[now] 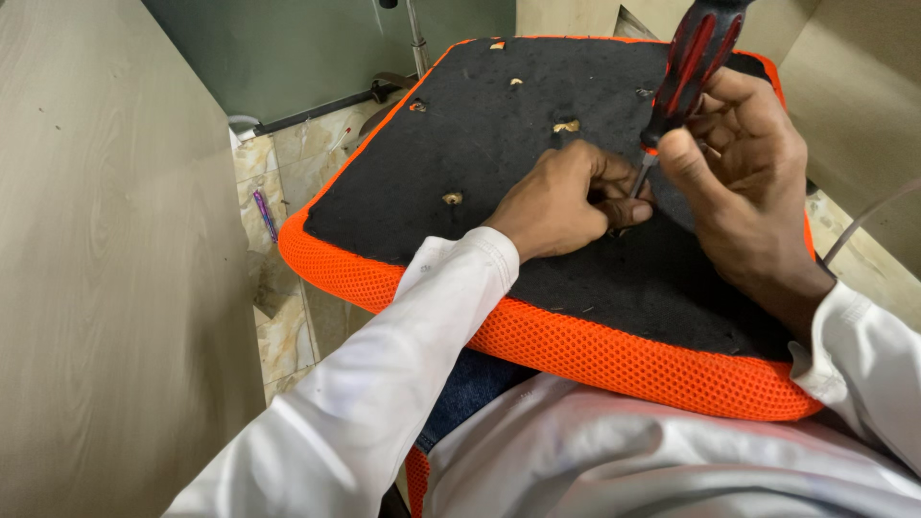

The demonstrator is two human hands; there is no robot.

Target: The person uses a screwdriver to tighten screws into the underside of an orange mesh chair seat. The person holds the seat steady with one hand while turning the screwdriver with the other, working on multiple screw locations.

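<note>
Screwdriver point(693, 59), red-and-black handle, stands at upper right of the frame, tilted, handle top cut by the upper edge; its metal shaft runs down-left to a tip at centre frame, on the black underside of a seat cushion point(537, 173).

Nearest, bottom of frame: white shirt front and two white sleeves; a patch of blue trouser fabric shows lower centre, under the cushion's near edge.

Cushion lies upside down across the person's lap, filling the centre and right. Orange mesh border point(614, 360) wraps the near and left edges; black felt-like backing faces up.

Left hand point(561, 201), centre frame: rests on the black backing, fingers curled and pressed together around the lower end of the shaft at the tip. What lies under the tip is hidden by the fingers.

Right hand point(748, 182), right of centre: fingers and thumb wrapped tight around the lower part of the handle, thumb pointing up along it.

Farther, on the backing: several small holes point(452, 199) with pale torn edges, scattered toward the upper centre.

Left third of frame: pale wood-grain panel point(106, 269), upright. Between panel and cushion: strip of beige tiled floor point(288, 336) with a small purple object point(265, 213) lying on it, kind not clear.

Top of frame: grey-green wall, thin metal rod point(416, 38) standing before it.
</note>
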